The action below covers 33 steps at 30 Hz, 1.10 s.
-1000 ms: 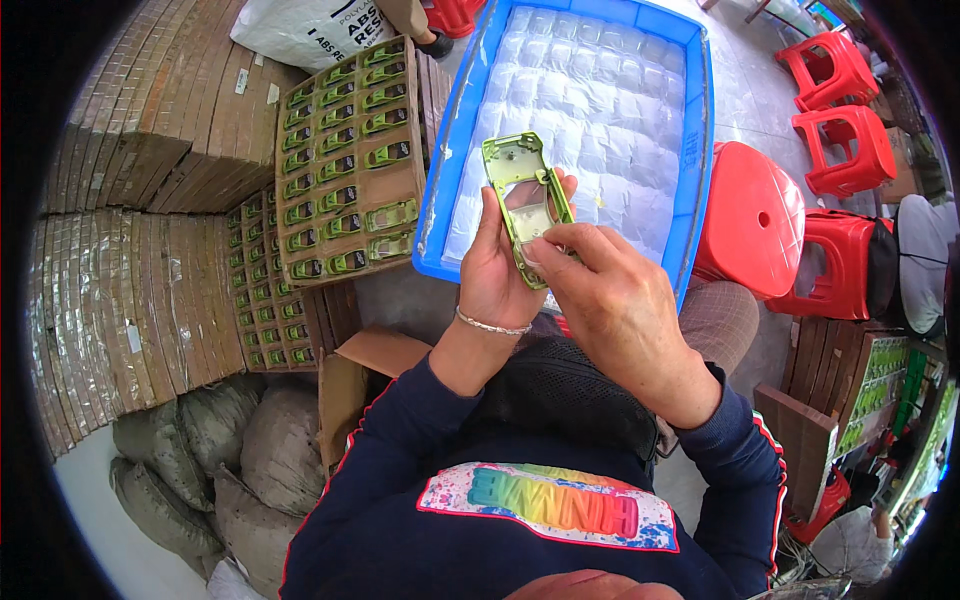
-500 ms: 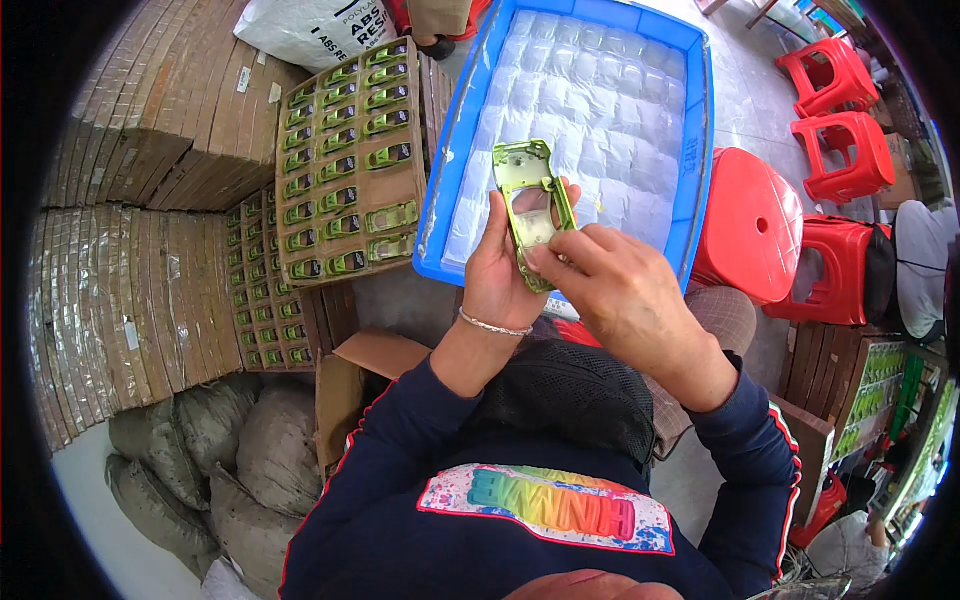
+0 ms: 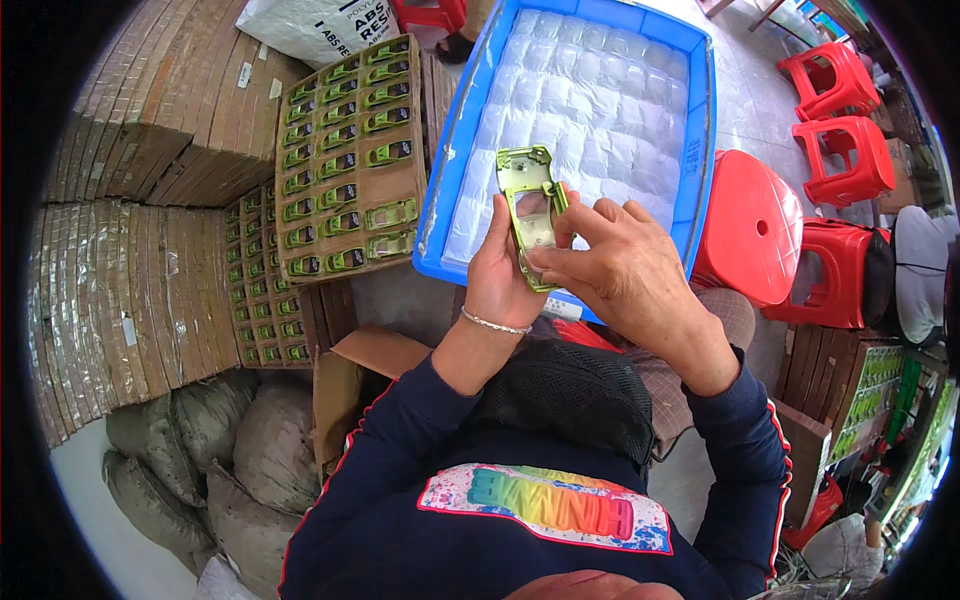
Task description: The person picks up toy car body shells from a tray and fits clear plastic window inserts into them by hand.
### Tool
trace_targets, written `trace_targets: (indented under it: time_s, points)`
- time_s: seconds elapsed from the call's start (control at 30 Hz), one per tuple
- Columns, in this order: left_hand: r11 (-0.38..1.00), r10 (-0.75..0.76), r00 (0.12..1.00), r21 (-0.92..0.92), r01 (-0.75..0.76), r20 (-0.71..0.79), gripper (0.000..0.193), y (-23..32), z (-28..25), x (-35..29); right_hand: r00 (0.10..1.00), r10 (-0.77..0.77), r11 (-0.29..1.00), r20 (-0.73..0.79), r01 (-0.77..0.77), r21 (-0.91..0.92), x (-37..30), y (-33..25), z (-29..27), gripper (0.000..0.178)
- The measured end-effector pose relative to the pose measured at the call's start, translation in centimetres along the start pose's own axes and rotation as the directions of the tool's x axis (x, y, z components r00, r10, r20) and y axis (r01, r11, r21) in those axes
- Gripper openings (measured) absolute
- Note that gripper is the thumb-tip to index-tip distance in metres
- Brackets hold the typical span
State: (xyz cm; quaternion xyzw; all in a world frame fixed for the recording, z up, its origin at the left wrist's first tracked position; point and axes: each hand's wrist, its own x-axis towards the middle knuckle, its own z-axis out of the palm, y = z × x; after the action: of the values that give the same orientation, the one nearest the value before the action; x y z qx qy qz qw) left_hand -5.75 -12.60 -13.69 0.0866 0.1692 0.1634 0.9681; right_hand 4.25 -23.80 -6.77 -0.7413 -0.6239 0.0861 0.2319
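Head view: your left hand [image 3: 505,268] is gripping a green toy-car shell [image 3: 538,234], hollow side up, above the near end of the blue crate [image 3: 702,110]. Your right hand [image 3: 628,252] is touching its near part; whether those fingers are pinching anything, I cannot tell. Work on it is looking unfinished; the left tray [image 3: 388,182] is carrying mostly dark-windowed shells [image 3: 388,153], two lacking them.

Left hand [image 3: 507,282]: palm up, thumb [image 3: 496,228] extended, fingers curled in a grip. Right hand [image 3: 632,262]: back up, opposite the left thumb, with bent index finger [image 3: 592,226] above its thumb. Wrists: below the fingers. Forearms: converging upward.
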Motion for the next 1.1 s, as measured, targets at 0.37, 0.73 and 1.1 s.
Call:
trace_targets:
  time_s: [0.37,0.73,1.1]
  points:
    - [0.993,0.063,0.998,0.096,-0.063,0.005,0.055,0.0,0.5,-0.4,0.998,-0.063,0.996,-0.012,0.062,-0.062,-0.5,-0.2,0.5,0.023]
    - [0.975,0.109,0.987,0.179,-0.13,0.121,0.055,0.0,0.6,-0.9,0.999,0.006,0.998,-0.051,-0.009,-0.06,-1.0,-0.8,1.3,0.025]
    - [0.81,0.345,0.92,0.437,-0.391,0.184,0.044,-0.1,0.9,-1.0,0.768,0.619,0.598,-0.163,-0.326,0.733,-0.2,-2.3,3.6,0.028]
